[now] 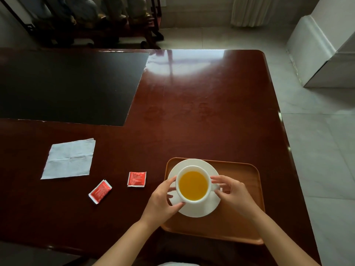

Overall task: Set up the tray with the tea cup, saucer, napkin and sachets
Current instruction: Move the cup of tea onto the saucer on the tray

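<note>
A white tea cup [193,186] full of amber tea stands on a white saucer [194,164], which sits in the left half of a brown wooden tray [242,214]. My left hand [163,200] grips the saucer's left rim, thumb near the cup. My right hand [232,194] pinches the cup's handle on its right side. A white napkin [70,159] lies flat on the table to the far left. Two red sachets lie between napkin and tray: one tilted sachet [99,191], one squarer sachet [136,179] nearer the tray.
The dark red glossy table [192,112] carries a black mat [67,87] at the back left. Its right edge drops to a pale tiled floor [317,150]. Dark wooden furniture [96,25] stands behind the table.
</note>
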The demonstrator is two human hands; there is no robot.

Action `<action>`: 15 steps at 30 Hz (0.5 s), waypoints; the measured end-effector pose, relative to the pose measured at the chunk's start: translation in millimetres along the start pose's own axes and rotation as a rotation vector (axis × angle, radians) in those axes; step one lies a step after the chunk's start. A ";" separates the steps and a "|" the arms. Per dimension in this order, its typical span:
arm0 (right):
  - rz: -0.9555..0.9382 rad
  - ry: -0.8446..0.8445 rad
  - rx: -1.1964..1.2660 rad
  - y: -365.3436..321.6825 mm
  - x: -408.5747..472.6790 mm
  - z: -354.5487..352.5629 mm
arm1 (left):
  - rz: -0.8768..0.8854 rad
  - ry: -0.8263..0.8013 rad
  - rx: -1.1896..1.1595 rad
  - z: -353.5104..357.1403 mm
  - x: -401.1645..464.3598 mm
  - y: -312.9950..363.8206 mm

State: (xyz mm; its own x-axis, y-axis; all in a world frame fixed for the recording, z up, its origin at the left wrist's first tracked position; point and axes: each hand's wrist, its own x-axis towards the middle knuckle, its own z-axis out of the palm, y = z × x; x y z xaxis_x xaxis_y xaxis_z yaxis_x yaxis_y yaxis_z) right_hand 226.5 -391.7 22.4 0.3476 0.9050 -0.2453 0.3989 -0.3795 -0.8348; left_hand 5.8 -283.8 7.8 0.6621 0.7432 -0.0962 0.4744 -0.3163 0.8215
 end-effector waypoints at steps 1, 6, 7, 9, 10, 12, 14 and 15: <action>-0.013 0.029 -0.054 -0.1 -1.3 0.6 | -0.002 -0.021 -0.005 -1.9 1.1 -1.3; -0.054 0.102 -0.249 -4.0 -4.1 1.3 | -0.014 -0.125 -0.033 -8.9 8.1 -3.7; -0.068 0.109 -0.297 -5.1 -4.4 2.2 | 0.002 -0.132 -0.019 -9.6 9.6 -2.0; -0.099 0.128 -0.389 -6.4 -4.8 3.4 | 0.032 -0.138 0.022 -10.9 11.8 2.0; -0.110 0.135 -0.429 -7.1 -4.8 3.9 | 0.041 -0.136 0.040 -11.7 12.5 3.0; -0.118 0.141 -0.473 -7.5 -4.3 4.3 | 0.054 -0.131 0.064 -13.0 13.1 3.6; -0.116 0.141 -0.478 -7.6 -3.2 4.3 | 0.057 -0.127 0.075 -13.7 12.4 3.5; -0.114 0.141 -0.472 -7.7 -2.8 4.1 | 0.056 -0.122 0.079 -13.5 11.7 3.7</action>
State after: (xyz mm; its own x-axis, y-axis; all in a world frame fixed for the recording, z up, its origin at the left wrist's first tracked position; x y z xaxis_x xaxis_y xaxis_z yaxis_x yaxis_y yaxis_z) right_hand 218.9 -390.6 27.4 0.3778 0.9233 -0.0698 0.7695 -0.3550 -0.5309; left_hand 7.4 -268.3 17.2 0.7519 0.6477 -0.1231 0.4758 -0.4039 0.7813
